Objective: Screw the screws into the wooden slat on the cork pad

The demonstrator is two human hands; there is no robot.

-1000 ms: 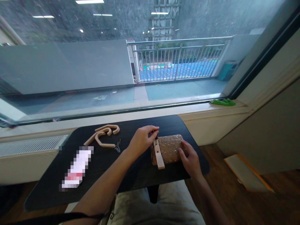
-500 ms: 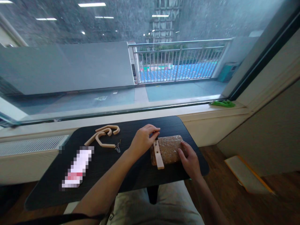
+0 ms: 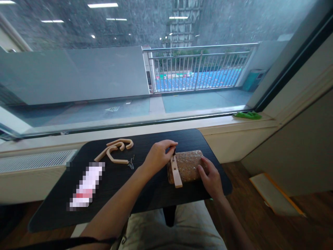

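Strip of pale, smooth wood (image 3: 176, 176), flat and straight, with a dark hole near mid-length, lying across the left end of a brown block in shiny clear wrap (image 3: 190, 166), near tip jutting past the block's near side. Both by the table's (image 3: 145, 201) right edge. At the strip's far end, a small dark piece (image 3: 174, 152) in the left hand (image 3: 160, 152), grip narrow, thumb against fingertips. Right hand (image 3: 211, 175) clasped on the block's right end. Toward the far left corner, bent wooden pieces (image 3: 118, 161) beside thin metal screws (image 3: 131, 163).
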